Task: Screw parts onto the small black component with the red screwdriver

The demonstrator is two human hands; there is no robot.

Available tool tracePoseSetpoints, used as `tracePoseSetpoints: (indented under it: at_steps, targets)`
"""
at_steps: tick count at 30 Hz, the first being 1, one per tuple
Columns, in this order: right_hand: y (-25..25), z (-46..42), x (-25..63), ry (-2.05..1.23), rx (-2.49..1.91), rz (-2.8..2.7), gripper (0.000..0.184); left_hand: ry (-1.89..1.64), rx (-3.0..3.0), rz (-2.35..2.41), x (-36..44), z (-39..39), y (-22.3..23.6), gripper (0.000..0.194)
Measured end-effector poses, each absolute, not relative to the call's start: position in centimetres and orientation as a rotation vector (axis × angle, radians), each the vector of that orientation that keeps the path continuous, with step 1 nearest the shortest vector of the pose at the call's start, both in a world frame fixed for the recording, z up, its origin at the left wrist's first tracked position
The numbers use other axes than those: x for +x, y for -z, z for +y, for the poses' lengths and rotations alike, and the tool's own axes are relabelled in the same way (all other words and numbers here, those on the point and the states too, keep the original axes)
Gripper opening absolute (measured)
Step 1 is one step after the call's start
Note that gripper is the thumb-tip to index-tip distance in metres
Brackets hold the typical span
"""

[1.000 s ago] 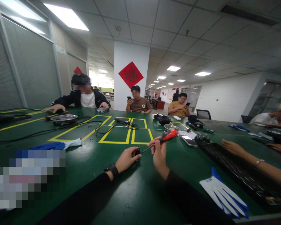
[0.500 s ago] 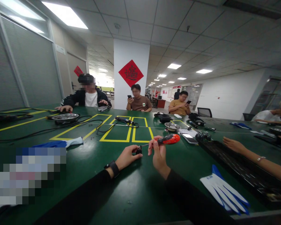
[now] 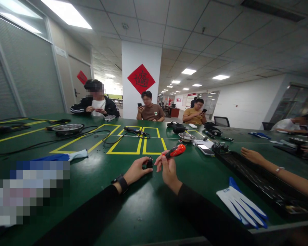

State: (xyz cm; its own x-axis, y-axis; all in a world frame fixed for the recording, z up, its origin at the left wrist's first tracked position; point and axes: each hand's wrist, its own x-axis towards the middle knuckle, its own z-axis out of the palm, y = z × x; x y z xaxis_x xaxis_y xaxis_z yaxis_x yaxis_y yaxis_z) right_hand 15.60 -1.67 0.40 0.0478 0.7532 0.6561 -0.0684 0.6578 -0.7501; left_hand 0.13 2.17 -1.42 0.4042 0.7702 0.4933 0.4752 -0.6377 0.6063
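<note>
Between the thumb and fingers of my left hand (image 3: 137, 169) is a small black cylindrical part (image 3: 149, 162) with a metallic top, held upright just over the green table (image 3: 143, 218). My right hand (image 3: 168, 167) grips a screwdriver (image 3: 176, 151) by its red and black handle, which tilts up to the right. The screwdriver's shaft and tip are hard to make out near my fingers. Both hands are close together, with the part to the left of the screwdriver.
White and blue gloves (image 3: 240, 206) lie right of my forearm. Beyond them stands a long black tray (image 3: 261, 181), with a co-worker's hand (image 3: 251, 155) over it. A phone (image 3: 205, 150), a metal bowl (image 3: 187, 137) and a cabled tool (image 3: 135, 131) lie farther back.
The screwdriver has tilted more steeply, its shaft no longer seen reaching the black part's top. A person across the table has drawn their hands together.
</note>
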Motion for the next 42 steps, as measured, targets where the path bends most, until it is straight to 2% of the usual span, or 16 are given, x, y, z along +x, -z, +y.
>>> tracePoseSetpoints:
  at_steps: [9, 14, 20, 36, 42]
  targets:
    - [-0.4, -1.0, 16.8, -0.667, -0.662, -1.237, 0.019, -1.089, 2.251, 1.107, 0.0, 2.2, 1.3, 0.032]
    - [0.3, 1.1, 17.6, -1.045, -0.655, -1.128, 0.027, -1.076, 2.263, 1.156, 0.1, 2.2, 1.4, 0.029]
    - [0.7, 1.8, 18.0, -1.309, -0.634, -1.144, 0.027, -1.078, 2.294, 1.165, 0.1, 2.3, 1.7, 0.029]
    - [0.6, 2.1, 18.3, -1.312, -0.679, -1.189, 0.029, -1.094, 2.307, 1.148, 0.2, 2.4, 1.9, 0.027]
    - [0.6, 2.2, 18.4, -1.328, -0.506, -0.977, 0.025, -1.347, 2.377, 1.113, 0.2, 0.9, 0.9, 0.055]
